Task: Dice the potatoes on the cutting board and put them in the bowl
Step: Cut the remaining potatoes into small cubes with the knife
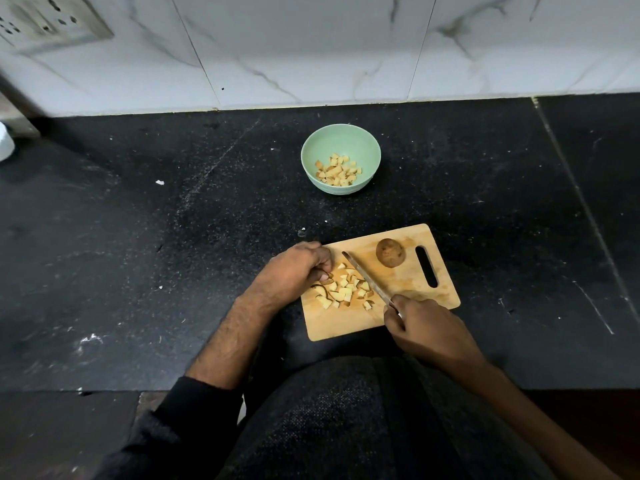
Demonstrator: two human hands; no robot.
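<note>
Cutting board (408, 299): a pale wooden board lying on the black counter (138, 254), near the person and a little right of centre; its slotted handle hole faces the right far corner; the board sits skewed, its long edges running from left near to right far.

Diced potato (346, 291): a loose heap of yellow cubes, some with brown skin, on the left half of the board; a few cubes lie apart toward the near side; a curved strip of peel lies at the left edge of the heap.

Whole potato (390, 252): brown-skinned, round, resting on the far part of the board just left of the handle slot; apart from the heap and from both hands.

Knife (365, 277): narrow blade slanting from the far left down to the near right, its tip near the far edge of the board; the blade lies along the right side of the heap, touching or just above the cubes; which of the two cannot be told.

Right hand (422, 323): fingers wrapped round the knife handle at the near right edge of the board; the handle itself is mostly hidden.

Left hand (294, 271): at the left edge of the board, fingers curled downward with the tips at the heap; whether they pinch a piece cannot be told.

Bowl (341, 138): mint green, on the counter far beyond the board, well apart from it; potato cubes cover part of its bottom.

Backdrop: white marbled wall tiles along the far side; a switch plate (45, 22) at the far left.
</note>
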